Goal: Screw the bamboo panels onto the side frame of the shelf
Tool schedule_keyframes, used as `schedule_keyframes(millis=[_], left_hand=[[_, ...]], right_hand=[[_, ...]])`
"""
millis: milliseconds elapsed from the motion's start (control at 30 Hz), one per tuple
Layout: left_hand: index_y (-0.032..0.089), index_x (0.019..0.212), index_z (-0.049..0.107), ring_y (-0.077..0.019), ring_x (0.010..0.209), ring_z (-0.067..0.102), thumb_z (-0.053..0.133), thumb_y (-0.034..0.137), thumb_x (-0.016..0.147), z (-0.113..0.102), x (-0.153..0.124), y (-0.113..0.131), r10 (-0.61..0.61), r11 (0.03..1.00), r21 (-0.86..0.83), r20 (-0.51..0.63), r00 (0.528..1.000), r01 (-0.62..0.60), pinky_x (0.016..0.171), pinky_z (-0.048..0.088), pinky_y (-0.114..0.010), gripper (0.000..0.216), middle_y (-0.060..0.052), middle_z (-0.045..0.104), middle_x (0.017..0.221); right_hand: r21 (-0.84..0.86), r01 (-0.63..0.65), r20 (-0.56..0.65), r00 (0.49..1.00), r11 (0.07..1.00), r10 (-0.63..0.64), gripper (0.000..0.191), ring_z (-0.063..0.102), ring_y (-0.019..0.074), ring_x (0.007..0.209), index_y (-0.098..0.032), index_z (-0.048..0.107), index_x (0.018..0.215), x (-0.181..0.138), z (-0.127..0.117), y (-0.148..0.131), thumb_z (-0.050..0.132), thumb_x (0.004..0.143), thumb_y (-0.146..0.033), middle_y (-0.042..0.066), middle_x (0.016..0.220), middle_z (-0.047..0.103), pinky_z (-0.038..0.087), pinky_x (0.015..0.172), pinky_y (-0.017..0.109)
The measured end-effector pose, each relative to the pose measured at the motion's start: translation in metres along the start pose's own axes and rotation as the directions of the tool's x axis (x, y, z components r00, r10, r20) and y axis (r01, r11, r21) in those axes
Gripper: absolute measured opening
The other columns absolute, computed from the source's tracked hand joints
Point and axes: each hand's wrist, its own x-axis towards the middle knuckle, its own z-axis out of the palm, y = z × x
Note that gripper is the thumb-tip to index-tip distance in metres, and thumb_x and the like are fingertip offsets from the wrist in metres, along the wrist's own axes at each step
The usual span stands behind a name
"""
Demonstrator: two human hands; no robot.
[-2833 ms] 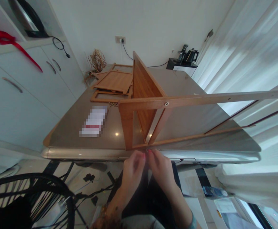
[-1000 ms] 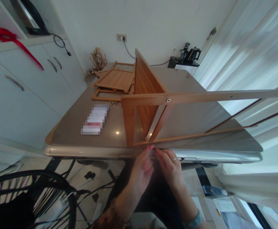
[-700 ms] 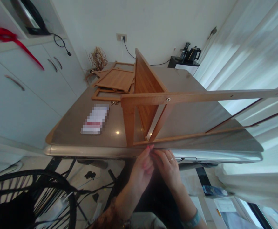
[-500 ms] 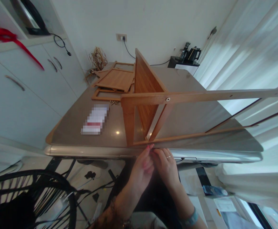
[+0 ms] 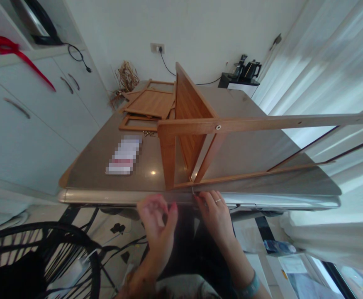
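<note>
A partly joined wooden frame (image 5: 259,124) with a slatted wood panel (image 5: 190,93) stands on its side at the table's near edge. My right hand (image 5: 215,214) pinches a thin, bent metal hex key (image 5: 193,190), whose tip meets the frame's lower rail (image 5: 231,180). Most of the key is hidden by my fingers. To the left, in front of the table edge, my left hand (image 5: 158,226) is raised with fingers loosely curled and thumb apart, touching nothing. Small metal screws (image 5: 149,133) lie in a little pile left of the frame.
Flat wooden panels (image 5: 152,104) and an open wooden frame (image 5: 137,123) lie at the table's back left. A blurred sheet (image 5: 124,155) rests on the grey table (image 5: 88,174). A black woven chair (image 5: 94,265) stands at lower left. White curtains (image 5: 324,54) hang at right.
My left hand has come away from my right hand, moving left and opening. The bent metal key now shows at my right fingertips. The wooden frame stays put.
</note>
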Motion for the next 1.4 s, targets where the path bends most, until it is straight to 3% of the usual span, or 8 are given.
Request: schedule_keyframes(millis=[33,100,333,733,933,1133,1233,1400], left_hand=[[0.026,0.101,0.044,-0.0088,0.074,0.051,0.078,0.022,0.066,0.000,0.012,-0.001,0.229,0.973,0.068,-0.113,0.967,-0.223,0.070,0.046,-0.023,0.050,0.003,0.049,0.095],[0.026,0.114,0.039,-0.0166,0.103,0.052,0.084,0.021,0.057,0.002,0.036,-0.003,0.352,0.929,0.132,-0.017,0.936,-0.347,0.090,0.044,-0.032,0.073,-0.003,0.048,0.117],[0.018,0.093,0.062,-0.0144,0.074,0.060,0.054,0.043,0.088,0.014,0.057,-0.013,-0.020,1.000,0.006,0.376,0.926,0.019,0.073,0.046,-0.026,0.026,-0.003,0.062,0.079],[0.018,0.076,0.063,-0.0098,0.053,0.042,0.057,0.051,0.085,0.007,0.041,-0.020,-0.160,0.974,-0.092,0.374,0.913,0.209,0.056,0.035,-0.023,0.035,0.003,0.046,0.055],[0.018,0.077,0.064,-0.0111,0.056,0.047,0.056,0.050,0.085,0.005,0.042,-0.014,-0.136,0.982,-0.068,0.390,0.911,0.176,0.062,0.039,-0.024,0.034,0.002,0.050,0.056],[0.021,0.106,0.050,-0.0202,0.106,0.052,0.061,0.041,0.083,0.002,0.026,-0.024,0.085,0.993,0.075,0.135,0.987,-0.095,0.093,0.040,-0.034,0.033,-0.008,0.055,0.109],[0.024,0.091,0.046,-0.0178,0.095,0.052,0.073,0.033,0.071,-0.008,0.006,-0.035,0.151,0.980,0.145,-0.093,0.984,-0.136,0.087,0.042,-0.032,0.035,-0.004,0.051,0.099],[0.022,0.078,0.057,-0.0132,0.062,0.051,0.070,0.026,0.074,-0.025,-0.013,-0.045,-0.114,0.971,0.226,0.158,0.981,0.076,0.062,0.040,-0.024,0.015,0.001,0.055,0.069]], right_hand=[[-0.006,-0.006,0.004,1.000,1.000,0.006,0.012,0.053,0.0193,0.080,-0.020,0.057,0.089,0.000,0.000,0.000,0.047,0.094,-0.024,0.006,0.083,0.060,0.044,0.074,0.034],[-0.011,-0.013,0.002,1.000,1.000,0.013,0.014,0.053,0.0198,0.080,-0.020,0.057,0.087,0.001,-0.001,-0.001,0.046,0.094,-0.025,0.006,0.083,0.060,0.044,0.073,0.034],[0.004,-0.032,0.008,0.999,0.999,0.032,0.012,0.053,0.0188,0.080,-0.020,0.056,0.088,0.000,-0.002,-0.002,0.047,0.094,-0.024,0.005,0.082,0.059,0.044,0.074,0.033],[0.060,-0.018,0.033,0.999,0.998,0.017,0.011,0.055,0.0177,0.079,-0.020,0.057,0.087,-0.006,-0.005,-0.008,0.048,0.093,-0.022,0.005,0.082,0.062,0.045,0.074,0.030],[0.227,-0.242,0.120,0.968,0.943,0.220,0.021,0.060,0.0165,0.074,-0.020,0.060,0.083,-0.007,0.000,-0.025,0.045,0.095,-0.029,0.004,0.079,0.065,0.044,0.068,0.028],[0.549,-0.569,0.348,0.822,0.612,0.451,0.038,0.056,0.0111,0.055,-0.019,0.057,0.068,0.003,-0.004,-0.043,0.045,0.092,-0.046,0.000,0.059,0.061,0.039,0.053,0.021],[0.682,-0.625,0.444,0.767,0.380,0.464,0.044,0.044,0.0078,0.047,-0.018,0.052,0.061,0.006,-0.002,-0.046,0.047,0.088,-0.052,-0.002,0.052,0.053,0.032,0.048,0.020],[0.744,-0.669,0.610,0.668,-0.015,0.426,0.042,0.023,0.0050,0.044,-0.018,0.051,0.067,0.002,0.007,-0.046,0.054,0.083,-0.057,-0.006,0.052,0.045,0.014,0.043,0.021]])
